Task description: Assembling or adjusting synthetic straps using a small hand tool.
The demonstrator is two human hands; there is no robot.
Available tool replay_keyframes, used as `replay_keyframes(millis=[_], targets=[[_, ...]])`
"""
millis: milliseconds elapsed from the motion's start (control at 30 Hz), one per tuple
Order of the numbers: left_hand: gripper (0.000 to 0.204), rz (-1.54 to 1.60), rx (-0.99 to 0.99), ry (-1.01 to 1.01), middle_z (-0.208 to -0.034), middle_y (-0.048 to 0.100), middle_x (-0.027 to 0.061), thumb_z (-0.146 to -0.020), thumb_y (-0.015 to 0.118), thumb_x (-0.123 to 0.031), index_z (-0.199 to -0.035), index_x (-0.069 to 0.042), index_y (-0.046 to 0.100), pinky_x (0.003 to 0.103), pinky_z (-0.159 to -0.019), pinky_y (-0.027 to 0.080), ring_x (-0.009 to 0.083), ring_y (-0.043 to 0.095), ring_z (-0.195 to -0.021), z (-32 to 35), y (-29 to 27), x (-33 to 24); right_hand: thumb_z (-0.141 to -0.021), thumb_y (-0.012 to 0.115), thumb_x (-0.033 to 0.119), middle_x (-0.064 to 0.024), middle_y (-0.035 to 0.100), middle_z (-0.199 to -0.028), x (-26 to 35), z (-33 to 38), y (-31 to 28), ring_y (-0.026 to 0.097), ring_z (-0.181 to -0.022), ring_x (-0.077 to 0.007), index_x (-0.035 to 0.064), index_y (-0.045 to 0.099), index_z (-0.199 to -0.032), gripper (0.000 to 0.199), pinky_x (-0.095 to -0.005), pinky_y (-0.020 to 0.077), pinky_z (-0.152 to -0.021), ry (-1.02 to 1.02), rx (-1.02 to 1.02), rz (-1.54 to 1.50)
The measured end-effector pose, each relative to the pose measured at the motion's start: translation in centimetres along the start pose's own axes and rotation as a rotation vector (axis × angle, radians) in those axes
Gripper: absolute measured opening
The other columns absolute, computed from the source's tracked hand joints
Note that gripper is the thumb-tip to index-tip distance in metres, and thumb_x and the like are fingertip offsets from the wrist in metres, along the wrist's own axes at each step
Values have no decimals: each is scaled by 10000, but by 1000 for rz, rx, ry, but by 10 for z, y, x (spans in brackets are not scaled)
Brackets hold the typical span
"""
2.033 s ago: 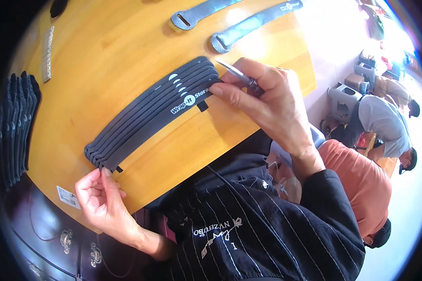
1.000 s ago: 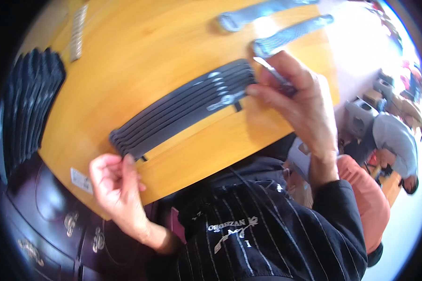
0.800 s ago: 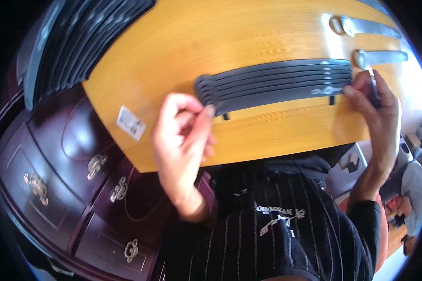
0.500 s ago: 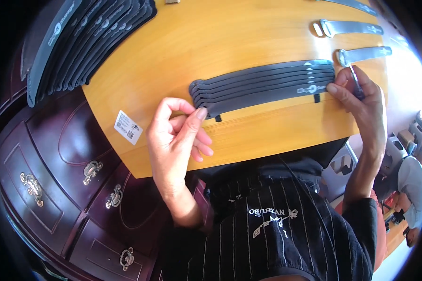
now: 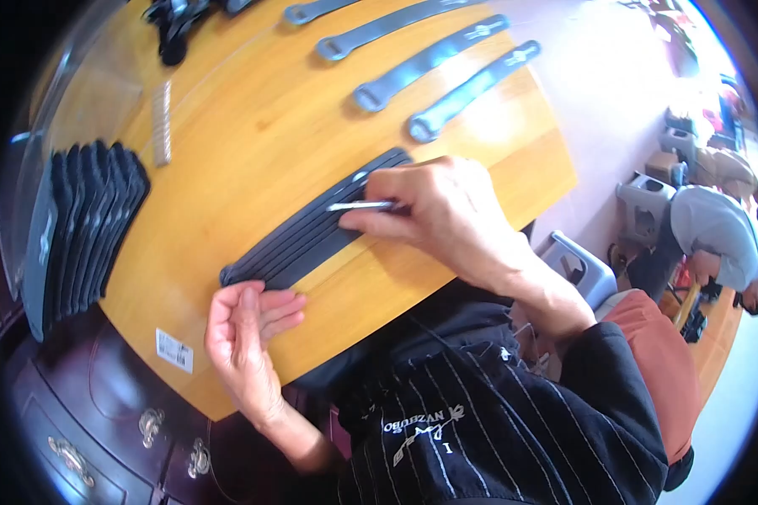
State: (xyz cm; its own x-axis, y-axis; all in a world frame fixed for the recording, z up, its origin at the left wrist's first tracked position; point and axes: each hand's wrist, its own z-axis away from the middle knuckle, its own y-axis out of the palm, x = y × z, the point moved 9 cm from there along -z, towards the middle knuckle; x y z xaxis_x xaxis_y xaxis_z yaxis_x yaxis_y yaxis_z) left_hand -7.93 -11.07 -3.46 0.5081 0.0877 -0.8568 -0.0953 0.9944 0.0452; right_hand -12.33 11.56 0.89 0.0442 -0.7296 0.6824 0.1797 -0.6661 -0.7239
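Note:
A row of overlapping dark grey straps lies slanted across the wooden table. At its lower left end my left hand has thumb and index finger pinched at the nearest strap's end, the other fingers loosely stretched. Over the right part of the row is my right hand, closed around a slim metal-tipped tool. Its bright tip points left above the straps, while my fingers hide its handle. Whether the tip touches a strap, I cannot tell. The right end of the row is partly behind this hand.
Several single grey straps with end loops lie spaced along the far side. A fanned pile of dark straps is at the left edge, near a narrow ribbed strip. Dark drawers stand below left; another person is at right.
The view has turned, so the table appears slanted. My right hand has moved from the row's right end inward over the straps, bringing the tool across them. My left hand stays at the left end.

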Motion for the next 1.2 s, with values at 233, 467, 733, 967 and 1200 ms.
replay_keyframes(millis=[233, 467, 733, 967, 1200], targets=[[198, -28, 9, 5, -822, 664, 155, -978, 512, -183, -990, 14, 518, 281, -672, 567, 230, 690, -723, 5, -3, -5, -808, 703, 284, -119, 577, -639, -2, 6, -27, 615, -630, -289, 49, 631, -816, 246, -365, 476, -569, -64, 30, -141], [151, -42, 101, 136, -939, 653, 160, -973, 479, -114, -1040, 13, 527, 284, -682, 564, 217, 672, -849, 23, 24, -20, -855, 643, 245, -40, 581, -1170, -54, 2, -82, 655, -861, -210, 143, 669, -1045, 216, -346, 526, -723, -40, -227, 262], [236, -164, 379, 291, -1125, 587, 151, -897, 541, 50, -1133, 40, 541, 259, -704, 556, 175, 653, -879, 40, 120, -20, -816, 677, 191, -54, 616, -1045, -59, 20, -85, 635, -754, -249, 78, 622, -949, 184, -343, 501, -669, -42, -267, 195], [431, -303, 358, 695, -1134, 618, 118, -771, 711, 47, -1183, -5, 595, 213, -638, 529, 146, 647, -808, 51, 163, -40, -811, 689, 144, -85, 622, -802, -35, 68, -71, 644, -739, -276, 65, 595, -899, 151, -336, 496, -628, 84, -74, -113], [162, -208, 153, 344, -871, 645, 115, -872, 580, 74, -1022, 50, 636, 237, -582, 534, 168, 664, -721, 47, 55, -8, -752, 733, 123, -92, 653, -819, -29, 65, -34, 657, -740, -250, 30, 652, -870, 171, -315, 504, -658, 9, 32, -44]])
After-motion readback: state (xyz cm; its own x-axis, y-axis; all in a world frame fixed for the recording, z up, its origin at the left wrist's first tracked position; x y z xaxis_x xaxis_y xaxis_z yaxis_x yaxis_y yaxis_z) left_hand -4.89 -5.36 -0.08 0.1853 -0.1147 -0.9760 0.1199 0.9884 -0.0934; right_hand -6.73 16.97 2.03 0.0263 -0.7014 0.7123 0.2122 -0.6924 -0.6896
